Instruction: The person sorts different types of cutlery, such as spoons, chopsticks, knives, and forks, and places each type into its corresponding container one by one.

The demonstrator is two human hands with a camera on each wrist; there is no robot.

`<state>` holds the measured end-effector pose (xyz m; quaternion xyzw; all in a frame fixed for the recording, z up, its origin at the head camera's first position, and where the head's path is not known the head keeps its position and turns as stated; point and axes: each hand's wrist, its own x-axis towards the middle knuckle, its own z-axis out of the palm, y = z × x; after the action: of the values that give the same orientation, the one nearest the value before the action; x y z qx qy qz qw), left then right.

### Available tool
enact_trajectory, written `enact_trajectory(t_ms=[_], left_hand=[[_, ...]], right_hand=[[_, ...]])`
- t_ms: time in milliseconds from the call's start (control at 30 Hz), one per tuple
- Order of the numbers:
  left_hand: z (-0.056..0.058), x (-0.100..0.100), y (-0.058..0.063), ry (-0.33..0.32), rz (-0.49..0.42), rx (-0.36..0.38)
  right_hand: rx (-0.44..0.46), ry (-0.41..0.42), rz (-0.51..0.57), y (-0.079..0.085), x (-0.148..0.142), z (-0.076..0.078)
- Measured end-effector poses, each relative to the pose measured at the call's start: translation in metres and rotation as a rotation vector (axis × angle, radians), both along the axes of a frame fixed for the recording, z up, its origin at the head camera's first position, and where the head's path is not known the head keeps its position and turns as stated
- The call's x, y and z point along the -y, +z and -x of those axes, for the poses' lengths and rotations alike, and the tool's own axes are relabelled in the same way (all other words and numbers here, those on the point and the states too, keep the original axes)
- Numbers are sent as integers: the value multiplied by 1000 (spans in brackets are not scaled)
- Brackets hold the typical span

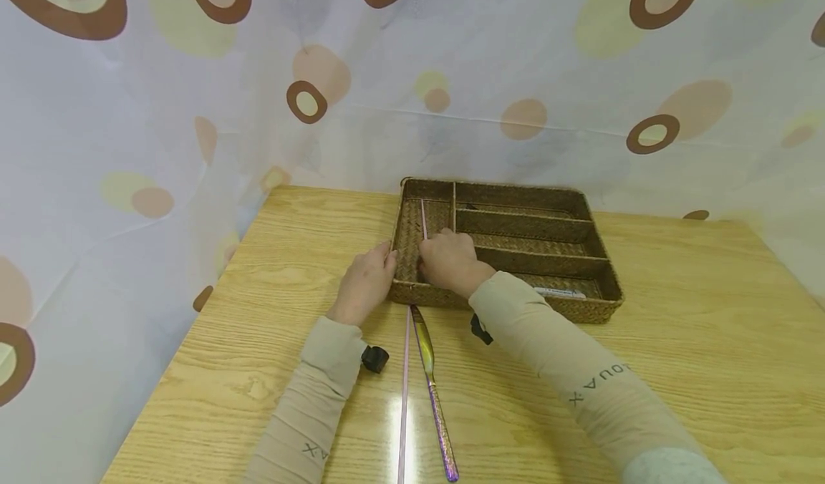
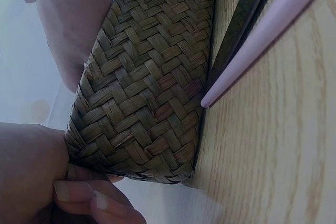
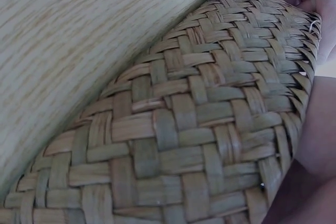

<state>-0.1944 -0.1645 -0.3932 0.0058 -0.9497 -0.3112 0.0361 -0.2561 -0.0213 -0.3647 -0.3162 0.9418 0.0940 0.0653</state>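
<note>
A brown woven tray (image 1: 503, 258) with several compartments sits on the table. My left hand (image 1: 366, 283) grips its left side near the front corner, thumb at the rim and fingers curled against the outer wall. Down in the left compartment, my right hand (image 1: 449, 258) holds a slim pink chopstick (image 1: 423, 215); its far end shows beyond the knuckles and the rest is hidden by the hand. Another pink chopstick (image 1: 404, 391) lies on the table, its narrow tip at the tray's front wall (image 2: 152, 93). Beside it lies a table knife (image 1: 433, 391) with a shiny gold and purple finish.
A white printed strip-like item (image 1: 559, 293) is in the tray's front right compartment. A small dark item (image 1: 471, 207) shows in the back one. The wooden table (image 1: 696, 341) reaches a patterned cloth (image 1: 490, 76) behind the tray.
</note>
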Motion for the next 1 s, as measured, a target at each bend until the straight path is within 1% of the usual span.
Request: enact_trajectory(t_ms=[167,367,533,600,867,1000], left_hand=[[0,-1,1,0,0,6],[-1,-1,3,-2,9,-1],[-2,-1,3,-2,10,-11],[-2,-1,3,-3,7,-14],[-2,-2,1,-5,-4,-16],[-3,-1,1,2,-2,-14]], right_hand=[[-5,10,36,1,-2,-1],[-10,34,131,1,-5,-4],[-24,68,221,1,-10,-11],[-56,93,249,1,-13,-15],[-249,198,345,0,-24,-35],[-357,246,433,1,-29,-48]])
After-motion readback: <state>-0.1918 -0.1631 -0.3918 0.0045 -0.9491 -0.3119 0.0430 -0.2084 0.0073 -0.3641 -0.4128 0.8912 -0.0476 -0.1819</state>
